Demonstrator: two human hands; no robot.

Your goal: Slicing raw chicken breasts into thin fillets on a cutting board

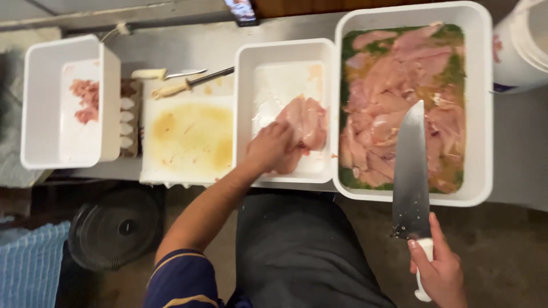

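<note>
At the far left of the steel bench [200,40] stands a white rectangular tub [40,108] with a few pink meat scraps [85,101] lying on its bottom. Just beside its right wall sits a tray of white eggs [127,117]. Next comes a white cutting board [188,140], stained yellowish, and above it lie two tools side by side: a small knife with a pale handle [162,73] and a sharpening steel [191,83] whose rod points toward the middle tub. That middle white tub [245,74] holds a raw chicken breast [305,122], pale pink, lying against its right half. The left hand [268,147] reaches into this tub from below, its grip closed down over the lower left edge of the breast, fingers curled on the meat. Touching the middle tub on the right is a larger white tub [479,102] filled with many raw chicken pieces [394,97] in a green and yellowish marinade. The right hand [438,268] is low at the right, its grip wrapped tight around the white handle of a broad chef's knife [411,171], whose blade points up over the near part of the large tub. A white bucket [522,45] stands at the upper right corner.
</note>
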